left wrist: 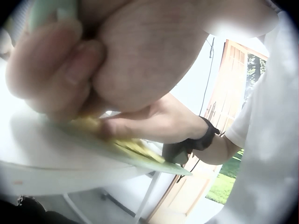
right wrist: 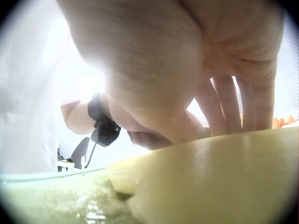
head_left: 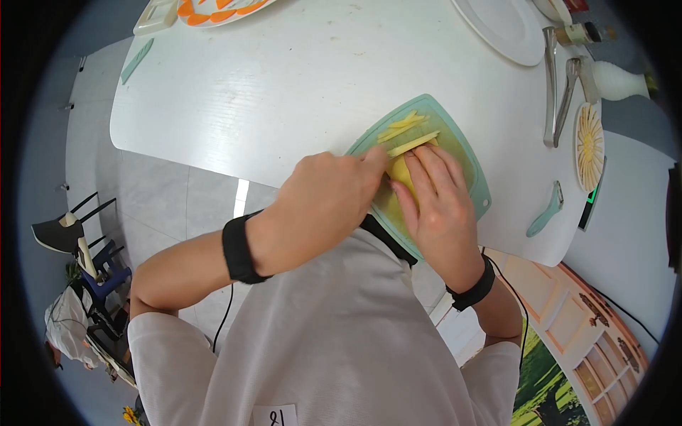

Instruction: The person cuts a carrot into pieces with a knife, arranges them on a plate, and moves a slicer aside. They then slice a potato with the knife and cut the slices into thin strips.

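Observation:
My left hand (head_left: pixel 323 195) grips a pale green handle (left wrist: pixel 53 10), apparently a knife's, at the near left of the cutting board. Its blade is hidden behind the fingers. My right hand (head_left: pixel 440 202) holds a peeled yellow potato (right wrist: pixel 215 177) down on the green cutting board (head_left: pixel 477 181), thumb on one side and fingers over the top. The left fingertips are right beside the potato in the head view. One cut strip (head_left: pixel 414 143) lies along its far edge, just past the right fingertips. Several thin potato strips (head_left: pixel 403 126) lie farther up the board.
On the white table (head_left: pixel 249 92), a plate (head_left: pixel 206 15) of orange slices stands far left, near a flat green piece (head_left: pixel 137 62). At the right are a white plate (head_left: pixel 508 32), metal tongs (head_left: pixel 553 92), an oval patterned dish (head_left: pixel 589 149) and a green peeler (head_left: pixel 545 213).

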### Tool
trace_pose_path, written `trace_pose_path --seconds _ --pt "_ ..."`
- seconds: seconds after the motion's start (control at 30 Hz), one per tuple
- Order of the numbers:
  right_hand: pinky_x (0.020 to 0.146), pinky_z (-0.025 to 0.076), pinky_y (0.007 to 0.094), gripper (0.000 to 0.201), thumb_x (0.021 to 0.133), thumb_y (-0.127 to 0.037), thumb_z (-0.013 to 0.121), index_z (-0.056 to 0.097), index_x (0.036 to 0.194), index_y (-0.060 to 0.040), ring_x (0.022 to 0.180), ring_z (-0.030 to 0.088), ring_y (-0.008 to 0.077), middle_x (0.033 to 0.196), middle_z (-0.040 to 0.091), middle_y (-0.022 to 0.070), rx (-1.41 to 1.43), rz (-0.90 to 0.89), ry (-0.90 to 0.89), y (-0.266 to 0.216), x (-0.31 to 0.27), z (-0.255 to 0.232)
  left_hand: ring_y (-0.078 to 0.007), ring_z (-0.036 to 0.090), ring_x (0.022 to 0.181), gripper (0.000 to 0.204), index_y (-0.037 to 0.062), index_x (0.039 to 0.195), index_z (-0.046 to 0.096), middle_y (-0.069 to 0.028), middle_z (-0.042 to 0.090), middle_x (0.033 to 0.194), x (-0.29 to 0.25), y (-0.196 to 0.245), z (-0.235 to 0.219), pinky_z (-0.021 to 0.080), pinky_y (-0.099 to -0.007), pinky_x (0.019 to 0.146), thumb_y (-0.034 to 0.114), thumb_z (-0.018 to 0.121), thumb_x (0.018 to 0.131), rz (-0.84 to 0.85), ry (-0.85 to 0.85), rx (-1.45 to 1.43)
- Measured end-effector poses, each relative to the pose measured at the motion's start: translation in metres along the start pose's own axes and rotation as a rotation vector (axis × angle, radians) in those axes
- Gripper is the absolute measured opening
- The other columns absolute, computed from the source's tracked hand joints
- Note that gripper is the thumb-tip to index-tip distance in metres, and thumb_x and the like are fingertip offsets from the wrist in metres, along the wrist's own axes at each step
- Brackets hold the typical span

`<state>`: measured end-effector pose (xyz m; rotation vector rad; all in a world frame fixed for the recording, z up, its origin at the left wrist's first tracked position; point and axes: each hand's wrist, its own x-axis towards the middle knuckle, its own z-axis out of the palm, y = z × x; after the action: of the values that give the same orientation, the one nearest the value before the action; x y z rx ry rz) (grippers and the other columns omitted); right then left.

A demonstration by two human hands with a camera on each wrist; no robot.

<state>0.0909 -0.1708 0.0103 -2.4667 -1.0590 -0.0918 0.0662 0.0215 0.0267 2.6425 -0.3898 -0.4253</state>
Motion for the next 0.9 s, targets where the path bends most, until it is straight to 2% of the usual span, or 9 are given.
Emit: trace_pose_path --seconds 0.2,0.4,0.53,0.7,0.9 --pt "0.096 0.053 0.0399 0.042 0.084 -0.004 0.076 0.061 0.118 0.0143 0.119 0.056 0.0352 0.125 0.056 0.0195 -0.01 -0.005 -0.004 0.0 0.0 0.001 -0.0344 0.062 0.052 0.025 0.0011 0.099 0.048 -0.0152 0.058 0.057 0.001 -0.004 0.001 0.049 -0.0417 0.047 -0.002 0.063 0.079 0.034 -0.014 0.009" --pt "0.095 0.054 0.0387 0.041 0.084 -0.006 0.076 0.061 0.117 0.0141 0.118 0.056 0.0343 0.123 0.057 0.0191 -0.028 -0.001 0.009 -0.001 0.002 0.0 -0.0373 0.062 0.053 0.022 0.0006 0.099 0.048 -0.0174 0.059 0.058 -0.012 -0.009 0.006 0.05 -0.0452 0.049 -0.002 0.06 0.081 -0.046 0.003 -0.001" --pt "0.094 0.054 0.0377 0.04 0.084 -0.007 0.076 0.062 0.116 0.0137 0.117 0.057 0.0334 0.121 0.057 0.0187 -0.043 0.006 0.007 -0.002 0.001 0.001 -0.0402 0.06 0.054 0.009 -0.0013 0.093 0.051 -0.0206 0.058 0.058 -0.007 -0.014 0.001 0.048 -0.0474 0.05 0.003 0.058 0.09 -0.089 -0.028 -0.099" --pt "0.094 0.054 0.0378 0.04 0.084 -0.007 0.076 0.061 0.116 0.0129 0.117 0.057 0.033 0.121 0.057 0.0182 -0.046 0.003 0.013 -0.003 0.001 0.001 -0.0423 0.058 0.053 0.02 -0.0023 0.085 0.052 -0.0227 0.055 0.056 0.001 -0.019 0.0 0.045 -0.0486 0.049 0.01 0.055 0.099 -0.054 0.045 -0.318" --pt "0.094 0.053 0.0382 0.04 0.085 -0.007 0.075 0.061 0.117 0.0121 0.116 0.057 0.0335 0.121 0.057 0.018 -0.03 0.009 0.024 -0.004 0.001 0.001 -0.0418 0.057 0.051 0.019 -0.0017 0.087 0.051 -0.0216 0.054 0.055 -0.001 -0.018 -0.002 0.044 -0.0484 0.048 0.01 0.055 0.1 -0.055 0.061 -0.222"
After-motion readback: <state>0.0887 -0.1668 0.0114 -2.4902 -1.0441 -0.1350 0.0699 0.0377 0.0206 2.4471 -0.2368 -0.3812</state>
